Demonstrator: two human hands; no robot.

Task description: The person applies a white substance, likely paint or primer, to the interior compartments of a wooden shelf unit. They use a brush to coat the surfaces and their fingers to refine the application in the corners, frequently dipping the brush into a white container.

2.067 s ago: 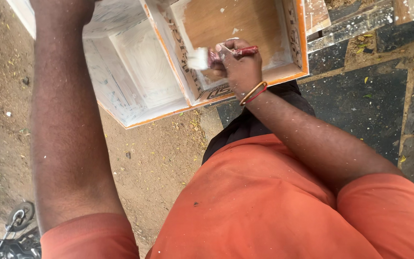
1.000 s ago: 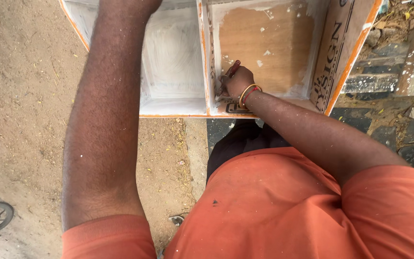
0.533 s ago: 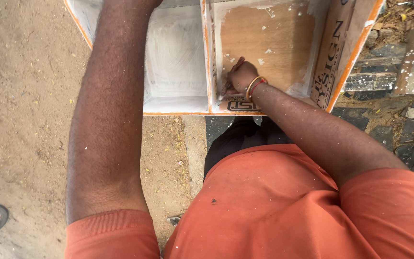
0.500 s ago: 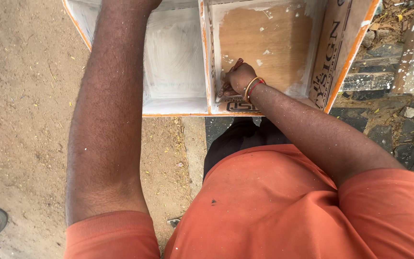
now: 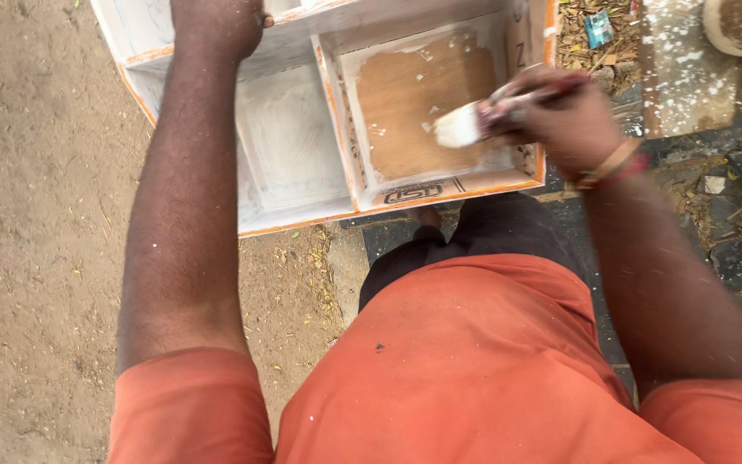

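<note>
A wooden box-shelf [image 5: 294,215] with orange edges lies on the ground, its compartments facing up. The left compartment is coated white; the right one [image 5: 414,107] still shows bare brown board with white round its edges. My right hand [image 5: 564,116], with bangles at the wrist, is shut on a paintbrush [image 5: 474,125] whose white-loaded bristles hover over the brown panel. My left hand [image 5: 216,21] grips the far upper rim of the shelf, arm stretched straight.
Sandy soil lies to the left. Dark stone slabs [image 5: 732,249] spattered with white paint lie to the right, with wood chips and litter [image 5: 599,30] at top right. My orange shirt fills the lower view.
My right hand has lifted from the lower left corner of the brown compartment and swung right, the brush now over the panel's right side. The view shifted; my left hand stays on the rim.
</note>
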